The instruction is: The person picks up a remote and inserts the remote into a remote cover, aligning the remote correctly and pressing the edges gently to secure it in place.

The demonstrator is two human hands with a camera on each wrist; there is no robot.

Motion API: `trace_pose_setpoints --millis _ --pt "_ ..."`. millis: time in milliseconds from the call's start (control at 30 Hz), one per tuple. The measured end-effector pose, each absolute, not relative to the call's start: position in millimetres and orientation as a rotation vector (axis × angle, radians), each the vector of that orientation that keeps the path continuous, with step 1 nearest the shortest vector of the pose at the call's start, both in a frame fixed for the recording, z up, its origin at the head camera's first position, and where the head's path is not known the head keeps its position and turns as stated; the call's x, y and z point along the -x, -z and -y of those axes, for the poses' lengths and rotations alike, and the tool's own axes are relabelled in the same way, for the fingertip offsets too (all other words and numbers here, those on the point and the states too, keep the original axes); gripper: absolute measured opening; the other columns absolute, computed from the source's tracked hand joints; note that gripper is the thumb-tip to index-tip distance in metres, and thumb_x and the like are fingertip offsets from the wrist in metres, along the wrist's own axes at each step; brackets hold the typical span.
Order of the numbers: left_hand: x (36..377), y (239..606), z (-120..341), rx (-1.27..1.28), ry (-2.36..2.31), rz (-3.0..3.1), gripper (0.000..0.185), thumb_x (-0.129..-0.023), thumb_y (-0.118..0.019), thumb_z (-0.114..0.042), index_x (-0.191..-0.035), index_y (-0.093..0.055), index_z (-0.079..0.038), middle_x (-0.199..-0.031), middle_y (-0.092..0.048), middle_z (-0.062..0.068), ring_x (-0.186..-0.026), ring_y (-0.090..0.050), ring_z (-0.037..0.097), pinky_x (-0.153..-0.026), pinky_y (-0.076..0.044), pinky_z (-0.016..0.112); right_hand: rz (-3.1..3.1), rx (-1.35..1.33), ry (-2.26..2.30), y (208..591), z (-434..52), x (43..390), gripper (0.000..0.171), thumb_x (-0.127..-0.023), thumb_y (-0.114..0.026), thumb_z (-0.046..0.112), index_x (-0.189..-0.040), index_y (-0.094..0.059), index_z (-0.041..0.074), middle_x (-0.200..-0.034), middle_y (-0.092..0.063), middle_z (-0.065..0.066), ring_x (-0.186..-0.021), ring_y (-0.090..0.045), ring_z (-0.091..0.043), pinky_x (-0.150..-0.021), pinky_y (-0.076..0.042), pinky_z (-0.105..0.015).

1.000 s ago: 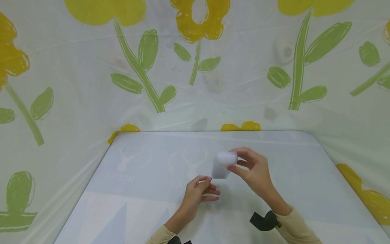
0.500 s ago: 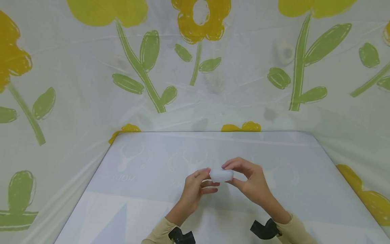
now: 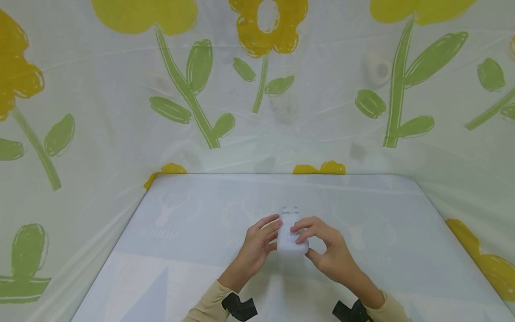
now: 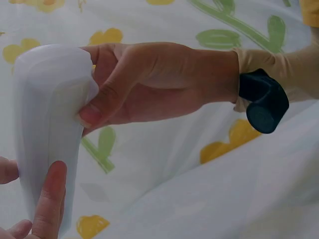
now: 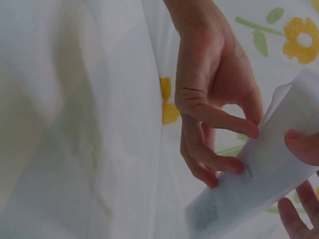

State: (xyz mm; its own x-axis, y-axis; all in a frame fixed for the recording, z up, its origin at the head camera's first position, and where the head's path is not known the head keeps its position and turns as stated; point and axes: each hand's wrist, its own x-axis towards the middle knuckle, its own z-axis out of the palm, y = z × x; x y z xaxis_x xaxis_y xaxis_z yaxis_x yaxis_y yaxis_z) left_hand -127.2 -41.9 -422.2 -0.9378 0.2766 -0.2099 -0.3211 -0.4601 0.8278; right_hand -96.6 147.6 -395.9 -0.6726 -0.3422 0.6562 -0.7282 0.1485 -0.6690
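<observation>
Between both hands, a white elongated object [image 3: 290, 245] with a smooth rounded end stands over the table. In the head view its upper face bears faint print and several small grey marks at the far end; its kind does not show. My left hand [image 3: 254, 245] holds its left edge, and in the right wrist view the left fingers [image 5: 224, 163] bend against its side. My right hand [image 3: 335, 250] grips the near right end, index and middle fingers over the printed face. The right thumb [image 4: 92, 115] presses the underside in the left wrist view.
A table with a pale printed cloth [image 3: 181, 277] lies beneath the hands. Behind and around it hangs a white curtain [image 3: 322, 134] with yellow flowers and green leaves. Black wrist mounts [image 3: 240, 307] sit on both beige sleeves.
The white object has come down and nearer, and turned so its printed face shows upward. My left hand has come onto its left edge; my right hand has shifted its fingers onto the face.
</observation>
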Motion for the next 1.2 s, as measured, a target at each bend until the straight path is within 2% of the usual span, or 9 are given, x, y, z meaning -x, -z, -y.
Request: trace_pose_setpoints --millis 100,167,333,433,500,567,667,967,1200 --pt "128 421 43 0.052 -2.437 -1.38 0.051 -0.089 -0.061 -0.011 -0.135 -0.044 0.003 -0.107 -0.063 0.009 -0.088 -0.063 0.016 -0.065 -0.055 0.025 2.175 -0.949 -1.432 400 -150 95 0.049 -0.065 -0.073 -0.02 -0.094 -0.064 0.018 -0.115 -0.058 -0.009 -0.11 -0.051 -0.021 -0.094 -0.044 -0.02" --pt "129 421 43 0.04 -2.438 -1.396 0.051 -0.088 -0.061 -0.009 -0.135 -0.044 0.001 -0.107 -0.063 0.009 -0.088 -0.063 0.017 -0.065 -0.055 0.026 2.225 -0.906 -1.431 403 -153 95 0.049 -0.067 -0.073 -0.019 -0.1 -0.064 0.017 -0.115 -0.056 -0.008 -0.108 -0.05 -0.019 -0.089 -0.047 -0.021" --pt "131 421 43 0.001 -2.403 -1.494 0.051 -0.086 -0.067 -0.01 -0.133 -0.049 -0.003 -0.116 -0.061 0.013 -0.089 -0.062 0.019 -0.063 -0.055 0.027 2.277 -0.729 -1.74 410 -165 97 0.04 -0.078 -0.061 -0.019 -0.111 -0.06 0.004 -0.114 -0.054 -0.013 -0.099 -0.056 -0.016 -0.073 -0.057 -0.031" --pt "131 422 43 -0.043 -2.374 -1.549 0.051 -0.085 -0.069 -0.009 -0.133 -0.051 -0.004 -0.12 -0.059 0.015 -0.091 -0.062 0.021 -0.062 -0.055 0.028 2.295 -0.499 -1.984 410 -167 100 0.027 -0.09 -0.058 -0.003 -0.117 -0.056 0.0 -0.116 -0.054 -0.016 -0.092 -0.062 -0.018 -0.07 -0.058 -0.037" --pt "131 422 43 -0.083 -2.356 -1.575 0.051 -0.084 -0.069 -0.008 -0.132 -0.052 -0.006 -0.121 -0.058 0.015 -0.092 -0.063 0.022 -0.063 -0.055 0.029 2.335 -0.33 -2.071 409 -166 102 0.032 -0.093 -0.059 0.011 -0.123 -0.054 0.002 -0.118 -0.054 -0.016 -0.089 -0.064 -0.02 -0.07 -0.057 -0.037" --pt "132 422 42 -0.114 -2.343 -1.591 0.052 -0.083 -0.069 -0.008 -0.132 -0.052 -0.007 -0.121 -0.058 0.015 -0.092 -0.063 0.023 -0.064 -0.056 0.031 2.366 -0.202 -2.103 407 -164 104 0.039 -0.091 -0.063 0.02 -0.126 -0.053 0.006 -0.12 -0.054 -0.015 -0.089 -0.065 -0.022 -0.07 -0.057 -0.037" --pt "133 421 41 -0.152 -2.325 -1.632 0.052 -0.083 -0.069 -0.008 -0.132 -0.053 -0.008 -0.121 -0.057 0.015 -0.091 -0.063 0.024 -0.066 -0.057 0.035 2.397 -0.082 -2.093 403 -160 106 0.044 -0.088 -0.068 0.025 -0.127 -0.054 0.01 -0.121 -0.055 -0.012 -0.089 -0.066 -0.023 -0.07 -0.057 -0.036" --pt "142 413 41 -0.294 -2.222 -1.876 0.048 -0.087 -0.067 -0.012 -0.133 -0.053 -0.012 -0.118 -0.056 0.014 -0.092 -0.064 0.022 -0.073 -0.057 0.038 2.371 -0.044 -2.055 399 -154 119 0.045 -0.086 -0.071 0.022 -0.125 -0.057 0.007 -0.122 -0.057 -0.012 -0.09 -0.066 -0.022 -0.069 -0.057 -0.034" --pt "152 408 39 -0.208 -2.183 -1.94 0.048 -0.086 -0.069 -0.013 -0.132 -0.055 -0.013 -0.116 -0.057 0.011 -0.088 -0.063 0.023 -0.07 -0.057 0.036 2.35 -0.054 -2.037 398 -152 129 0.04 -0.087 -0.069 0.016 -0.123 -0.058 0.003 -0.12 -0.059 -0.014 -0.088 -0.065 -0.024 -0.068 -0.057 -0.033"
